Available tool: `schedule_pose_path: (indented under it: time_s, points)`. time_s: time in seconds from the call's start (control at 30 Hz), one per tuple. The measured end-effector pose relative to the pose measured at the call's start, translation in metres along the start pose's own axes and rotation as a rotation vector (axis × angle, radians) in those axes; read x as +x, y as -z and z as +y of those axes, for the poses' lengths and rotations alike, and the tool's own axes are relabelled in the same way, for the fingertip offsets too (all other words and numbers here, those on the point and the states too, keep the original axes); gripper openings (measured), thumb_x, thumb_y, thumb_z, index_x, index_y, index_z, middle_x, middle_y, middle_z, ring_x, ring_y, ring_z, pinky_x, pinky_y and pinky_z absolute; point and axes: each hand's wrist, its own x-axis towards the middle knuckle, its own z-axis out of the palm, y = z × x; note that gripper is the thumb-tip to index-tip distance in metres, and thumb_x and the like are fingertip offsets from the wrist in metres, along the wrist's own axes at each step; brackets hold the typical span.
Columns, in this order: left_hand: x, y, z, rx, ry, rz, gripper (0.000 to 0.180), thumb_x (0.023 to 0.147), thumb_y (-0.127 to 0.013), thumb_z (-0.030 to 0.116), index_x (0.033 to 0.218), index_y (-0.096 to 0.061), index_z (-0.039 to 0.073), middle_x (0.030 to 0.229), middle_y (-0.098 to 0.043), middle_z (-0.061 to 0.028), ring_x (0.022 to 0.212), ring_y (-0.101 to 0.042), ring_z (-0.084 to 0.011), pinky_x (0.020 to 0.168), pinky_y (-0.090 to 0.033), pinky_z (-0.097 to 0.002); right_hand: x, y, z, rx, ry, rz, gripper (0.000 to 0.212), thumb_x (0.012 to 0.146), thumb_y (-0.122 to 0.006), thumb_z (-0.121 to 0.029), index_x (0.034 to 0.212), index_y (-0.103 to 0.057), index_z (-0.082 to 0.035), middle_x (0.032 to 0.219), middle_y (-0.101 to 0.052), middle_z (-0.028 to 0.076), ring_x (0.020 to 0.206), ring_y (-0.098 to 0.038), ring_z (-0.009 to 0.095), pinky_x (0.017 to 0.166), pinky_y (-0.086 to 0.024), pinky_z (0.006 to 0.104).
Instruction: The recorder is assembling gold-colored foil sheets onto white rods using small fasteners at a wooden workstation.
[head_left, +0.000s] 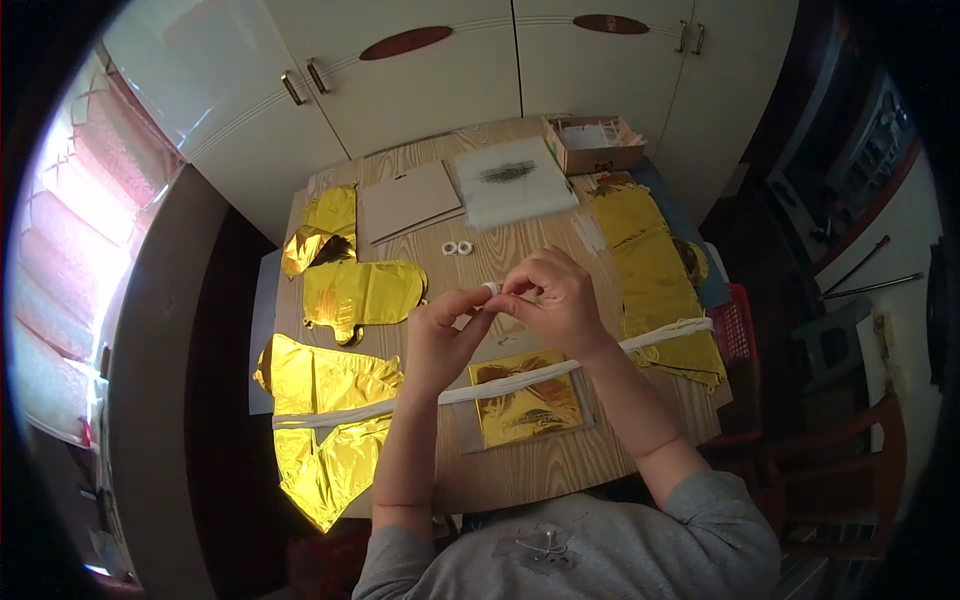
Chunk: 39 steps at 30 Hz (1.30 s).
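Over the middle of the table my left hand [445, 332] and my right hand [556, 303] meet, fingertips pinched together. Between them shows a small white roll [491, 288], much like the two small white rolls [457, 248] lying just beyond; my fingers cover most of it. Below my wrists a long white bundle of strands [500, 388] stretches across the table. It passes over a folded gold foil piece [530, 412] near the front edge. Flat gold foil balloons lie at the left, one rounded [365, 292] and one larger [325, 385].
More gold foil [640, 250] covers the right side. At the back are a brown cardboard sheet [412, 200], a translucent white packet [515, 182] and an open cardboard box [595, 145]. White cabinets [420, 90] stand behind; a red plastic basket [735, 330] sits beside the right edge.
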Motion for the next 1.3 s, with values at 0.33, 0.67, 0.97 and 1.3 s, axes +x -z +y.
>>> schedule_pose_path:
  time_s: [0.33, 0.67, 0.97, 1.3]
  points:
    - [0.001, 0.009, 0.0, -0.625, 0.194, -0.204, 0.012, 0.086, -0.061, 0.009, 0.092, -0.06, -0.002, 0.082, -0.064, -0.0053, 0.079, -0.059, -0.0094, 0.072, -0.047, -0.0226, 0.0, 0.006, 0.008, 0.679, -0.262, -0.307, 0.016, 0.079, -0.067, -0.005, 0.095, -0.064, -0.003, 0.083, -0.067, 0.006, 0.074, -0.062, 0.01, 0.068, -0.052, 0.025]
    - [0.006, 0.013, -0.015, -0.627, 0.302, -0.394, 0.009, 0.085, -0.059, 0.005, 0.088, -0.055, -0.002, 0.082, -0.063, -0.0075, 0.08, -0.062, -0.0123, 0.07, -0.048, -0.0223, -0.001, 0.006, 0.018, 0.516, -0.336, -0.451, 0.01, 0.079, -0.068, -0.006, 0.082, -0.06, -0.001, 0.075, -0.065, 0.005, 0.07, -0.06, 0.008, 0.066, -0.05, 0.024]
    - [0.004, -0.001, -0.026, -0.606, 0.3, -0.423, 0.011, 0.082, -0.06, 0.0, 0.091, -0.053, -0.001, 0.084, -0.063, -0.0071, 0.082, -0.062, -0.0118, 0.07, -0.048, -0.0223, 0.004, 0.025, 0.022, 0.356, -0.297, -0.582, 0.012, 0.074, -0.071, -0.009, 0.077, -0.061, -0.002, 0.07, -0.062, 0.001, 0.066, -0.059, 0.006, 0.062, -0.048, 0.0227]
    - [-0.005, -0.014, -0.017, -0.4, 0.426, -0.184, 0.015, 0.077, -0.068, 0.003, 0.09, -0.06, 0.001, 0.08, -0.062, -0.0018, 0.068, -0.055, -0.0053, 0.061, -0.042, -0.0179, 0.002, 0.024, 0.033, 0.255, -0.274, -0.604, 0.013, 0.074, -0.069, -0.011, 0.08, -0.062, -0.003, 0.07, -0.062, 0.001, 0.066, -0.058, 0.008, 0.061, -0.048, 0.0235]
